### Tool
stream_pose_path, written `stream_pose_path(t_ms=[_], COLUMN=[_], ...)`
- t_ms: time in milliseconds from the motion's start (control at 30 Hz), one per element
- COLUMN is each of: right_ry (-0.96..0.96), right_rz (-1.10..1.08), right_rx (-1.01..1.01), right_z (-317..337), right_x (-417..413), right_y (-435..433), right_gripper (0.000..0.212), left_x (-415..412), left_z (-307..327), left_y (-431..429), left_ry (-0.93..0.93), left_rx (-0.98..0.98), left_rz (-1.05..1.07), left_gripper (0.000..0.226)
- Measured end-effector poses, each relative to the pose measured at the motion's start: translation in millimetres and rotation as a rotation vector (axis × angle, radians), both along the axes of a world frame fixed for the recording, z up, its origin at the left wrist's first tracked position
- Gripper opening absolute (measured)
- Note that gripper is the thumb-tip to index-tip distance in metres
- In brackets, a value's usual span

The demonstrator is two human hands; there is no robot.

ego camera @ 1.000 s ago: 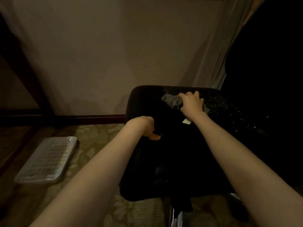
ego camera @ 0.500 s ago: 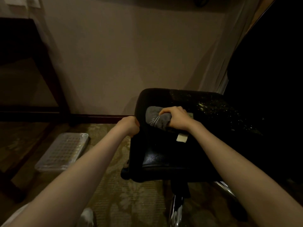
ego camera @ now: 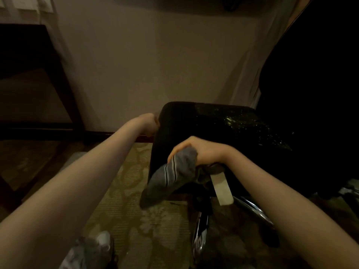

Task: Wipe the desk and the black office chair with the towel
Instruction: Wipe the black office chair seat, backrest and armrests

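At the seat's near edge, your right hand (ego camera: 204, 151) was clenched around the towel (ego camera: 171, 176), fingers curled over the top of the bunched grey cloth and thumb tucked beneath. From that grip the towel spilled down and to the left off the seat's front, its pale stripes showing, and its loose end hung over the carpet (ego camera: 126, 191). A white label (ego camera: 222, 188) dangled from the cloth just under your wrist. Beneath your fist sat the black office chair (ego camera: 194, 129), its seat cushion dark and glossy, with a scatter of light specks across the far right part. Out at the seat's far left corner, your left hand (ego camera: 150, 123) was pressed against the cushion's side; the fingers were out of sight there, so whether they wrapped the edge or not, you couldn't tell. Below, the chrome base (ego camera: 200, 230) gleamed under the seat. Down by your left forearm, a light shoe (ego camera: 93, 247) stood on the patterned carpet. Off to the far left, a dark wooden frame (ego camera: 64, 84) stood against the plain wall (ego camera: 155, 55).
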State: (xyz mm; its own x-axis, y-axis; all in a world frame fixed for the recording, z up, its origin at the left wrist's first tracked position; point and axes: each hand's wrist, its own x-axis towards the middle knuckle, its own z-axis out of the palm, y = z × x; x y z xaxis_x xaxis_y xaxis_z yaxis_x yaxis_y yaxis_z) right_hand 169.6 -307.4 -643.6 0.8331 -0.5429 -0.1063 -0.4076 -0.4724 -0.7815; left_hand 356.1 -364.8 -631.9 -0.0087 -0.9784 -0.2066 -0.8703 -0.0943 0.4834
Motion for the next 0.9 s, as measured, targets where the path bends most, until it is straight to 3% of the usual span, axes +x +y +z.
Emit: stream_pose_path(t_ms=[133, 200, 267, 300, 400, 600, 767, 900], right_ry=[-0.187, -0.089, 0.148, 0.216, 0.170, 0.114, 0.014, 0.013], right_rz=[-0.340, -0.594, -0.715, -0.723, -0.647, -0.195, -0.418, -0.626], right_rx=[-0.165, -0.349, -0.446, -0.447, -0.331, -0.007, -0.075, -0.196], right_z=[6.5, -4.7, -23.2, -31.4, -36.0, -27.1, -27.9, -28.3], right_x=[-22.8, -32.0, -36.7, -38.4, -43.5, -65.4, -112.9, -131.4], right_y=[-16.2, -25.9, -27.3, -25.9, -18.0, 16.8, 19.9, 16.5], right_gripper=[0.031, 0.028, 0.031, 0.033, 0.033, 0.035, 0.033, 0.035], left_x=[-11.7, -19.3, -26.9, -30.8, -43.5, -70.6, -102.1, -123.6], left_z=[1.1, -1.0, -4.7, -6.1, -6.3, 0.3, 2.2, -17.4], left_y=[6.9, 11.7, 13.9, 14.6, 15.6, 15.2, 8.8, 9.8], left_ry=[0.005, -0.014, -0.018, -0.015, 0.003, -0.012, -0.021, -0.223], left_rx=[-0.008, 0.021, 0.038, 0.038, 0.031, 0.017, 0.034, 0.064], left_rz=[-0.045, -0.072, -0.091, -0.096, -0.108, -0.205, -0.288, -0.367], left_gripper=[0.025, 0.026, 0.029, 0.031, 0.032, 0.031, 0.024, 0.025])
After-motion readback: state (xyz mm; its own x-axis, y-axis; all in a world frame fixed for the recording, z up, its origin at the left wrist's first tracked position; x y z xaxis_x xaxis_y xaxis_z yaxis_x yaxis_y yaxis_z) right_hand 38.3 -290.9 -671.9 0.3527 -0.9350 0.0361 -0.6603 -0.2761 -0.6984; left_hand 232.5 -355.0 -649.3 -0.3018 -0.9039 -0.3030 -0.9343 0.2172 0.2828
